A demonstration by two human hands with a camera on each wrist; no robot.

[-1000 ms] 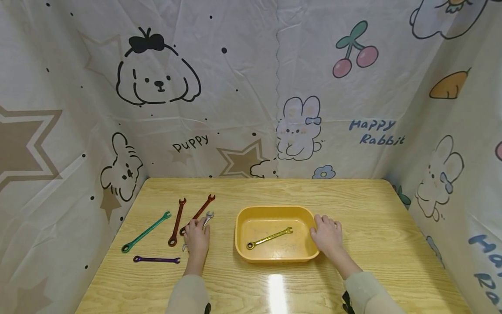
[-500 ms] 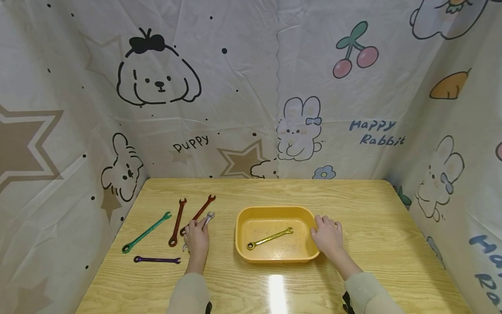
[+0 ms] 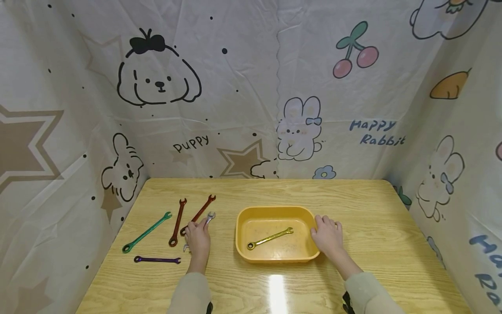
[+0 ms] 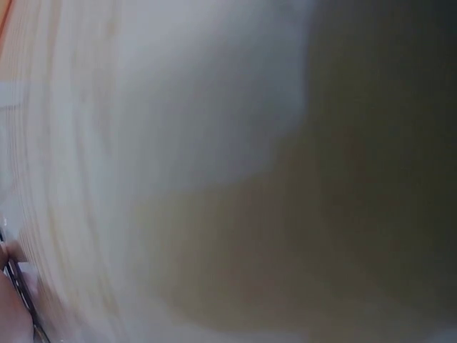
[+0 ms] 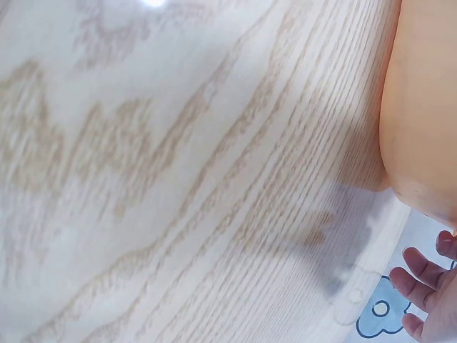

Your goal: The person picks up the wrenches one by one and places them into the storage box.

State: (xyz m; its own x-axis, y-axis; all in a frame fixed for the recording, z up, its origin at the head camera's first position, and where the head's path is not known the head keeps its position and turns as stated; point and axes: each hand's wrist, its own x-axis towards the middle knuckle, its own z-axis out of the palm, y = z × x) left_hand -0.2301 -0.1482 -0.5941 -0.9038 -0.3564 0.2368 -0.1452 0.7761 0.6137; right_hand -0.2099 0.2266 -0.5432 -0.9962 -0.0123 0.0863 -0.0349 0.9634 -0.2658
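My left hand (image 3: 198, 240) grips a silver combination wrench (image 3: 211, 215) by its middle; only the wrench's two ends show past the fingers. In the left wrist view just a bit of that hand (image 4: 11, 314) appears at the lower left edge. Across the table, my right hand (image 3: 328, 235) holds the right rim of a yellow plastic tub (image 3: 276, 259), thumb over the edge. Its loosely bent fingers (image 5: 421, 268) show outside the tub in the right wrist view. Inside the tub lies a gold wrench (image 3: 270, 238).
Left of my left hand lie a green wrench (image 3: 147, 232), a purple wrench (image 3: 157, 260) and a red-brown wrench (image 3: 178, 222). Another red-brown wrench (image 3: 201, 212) lies just beyond that hand. Printed cloth (image 3: 235, 87) walls in the wooden table (image 3: 364, 200).
The left hand and the silver wrench have shifted very slightly to the right. The right hand and the tub stay where they were.
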